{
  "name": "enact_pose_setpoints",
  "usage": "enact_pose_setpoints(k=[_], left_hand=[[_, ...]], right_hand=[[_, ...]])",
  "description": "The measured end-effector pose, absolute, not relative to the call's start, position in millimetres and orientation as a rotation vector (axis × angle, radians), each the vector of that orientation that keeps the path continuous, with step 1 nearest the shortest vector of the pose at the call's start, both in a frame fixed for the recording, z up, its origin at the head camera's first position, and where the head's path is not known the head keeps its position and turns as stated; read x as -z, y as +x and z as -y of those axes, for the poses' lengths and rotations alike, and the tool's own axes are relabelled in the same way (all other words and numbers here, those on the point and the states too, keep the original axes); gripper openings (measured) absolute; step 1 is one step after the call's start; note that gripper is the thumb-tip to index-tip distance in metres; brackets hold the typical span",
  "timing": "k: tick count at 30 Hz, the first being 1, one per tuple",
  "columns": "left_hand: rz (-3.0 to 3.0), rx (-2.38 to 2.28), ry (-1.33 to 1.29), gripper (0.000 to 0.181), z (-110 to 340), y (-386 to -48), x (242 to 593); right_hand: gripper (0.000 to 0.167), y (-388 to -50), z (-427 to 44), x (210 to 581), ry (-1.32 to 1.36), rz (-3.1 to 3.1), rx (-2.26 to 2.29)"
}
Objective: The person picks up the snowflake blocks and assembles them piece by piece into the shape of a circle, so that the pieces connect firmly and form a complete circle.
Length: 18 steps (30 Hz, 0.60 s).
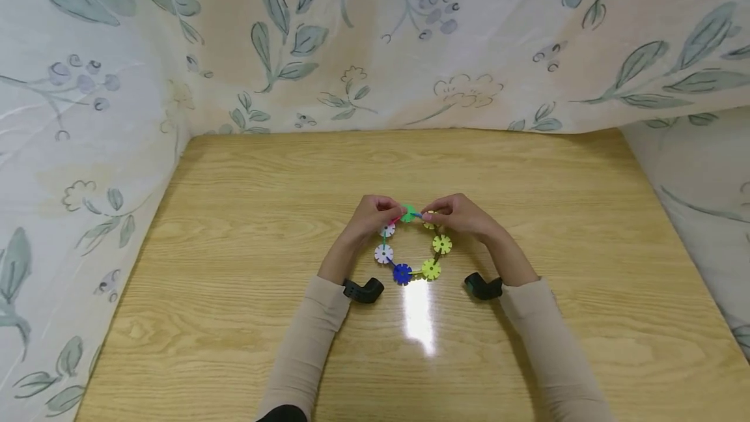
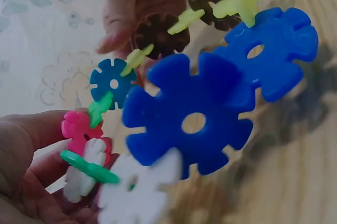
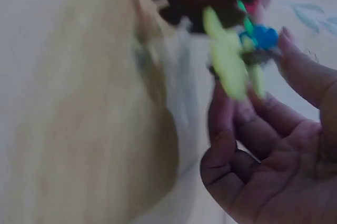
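A ring of notched plastic snowflake discs, slotted together edge to edge, hangs between my two hands. My left hand (image 1: 375, 213) pinches it at the upper left, by a pink disc (image 2: 79, 126) beside white discs (image 1: 383, 253). At the upper right my right hand (image 1: 463, 213) grips it near a brown disc (image 2: 160, 34) and a teal-blue disc (image 2: 113, 83). Between the hands sits a green disc (image 1: 407, 213). Yellow discs (image 1: 431, 269) run down the right side, and a blue disc (image 1: 402, 273) forms the bottom. Fingers partly hide the gripped discs, and the right wrist view is blurred.
Beneath the ring lies a wood-grain table (image 1: 234, 233), with a bright reflection close to the ring. Leaf-patterned cloth (image 1: 375, 38) hangs along the back and sides. A black wrist camera (image 1: 364, 290) sits on the left wrist, another black camera (image 1: 484, 286) on the right.
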<state>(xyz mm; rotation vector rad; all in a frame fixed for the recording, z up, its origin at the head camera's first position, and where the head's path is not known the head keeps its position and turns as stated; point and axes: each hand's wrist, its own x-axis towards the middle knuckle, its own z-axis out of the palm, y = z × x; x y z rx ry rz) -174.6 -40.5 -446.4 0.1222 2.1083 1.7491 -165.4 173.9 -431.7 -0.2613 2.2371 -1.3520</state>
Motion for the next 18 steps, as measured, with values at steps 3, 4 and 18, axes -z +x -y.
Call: enact_pose_setpoints(k=[3, 4, 18], left_hand=[[-2.173, -1.699, 0.141, 0.018, 42.2, -177.0, 445.7], [-2.193, -1.674, 0.147, 0.018, 43.1, -178.2, 445.6], [-2.315, -1.440, 0.155, 0.018, 47.8, -199.8, 444.1]], right_hand=[[0.030, -168.9, -180.1, 431.2, -0.238, -2.275, 1.315], [0.028, -170.1, -181.4, 431.3, -0.230, -2.282, 1.309], [0.021, -197.2, -174.3, 431.0, -0.206, -2.393, 1.282]])
